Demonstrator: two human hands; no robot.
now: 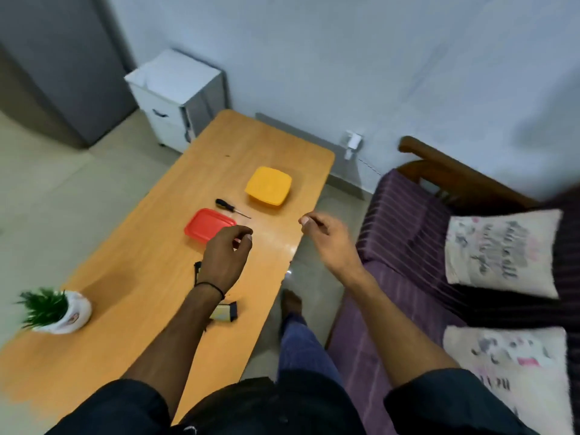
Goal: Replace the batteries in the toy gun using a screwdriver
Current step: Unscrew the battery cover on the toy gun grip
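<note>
Left hand [224, 255] over the worktop [141, 277] and right hand [326, 243] beyond its edge hang loosely curled, empty. The screwdriver [232, 209] lies untouched.

Black-handled screwdriver [231, 208] flat on table [131, 277], between red lid [204, 226] and yellow box [268, 185]; toy gun [225, 312] mostly under forearm [188, 324]

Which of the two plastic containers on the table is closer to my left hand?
The red container, flat and partly hidden behind your left hand. The yellow container sits farther off, beyond the screwdriver.
</note>
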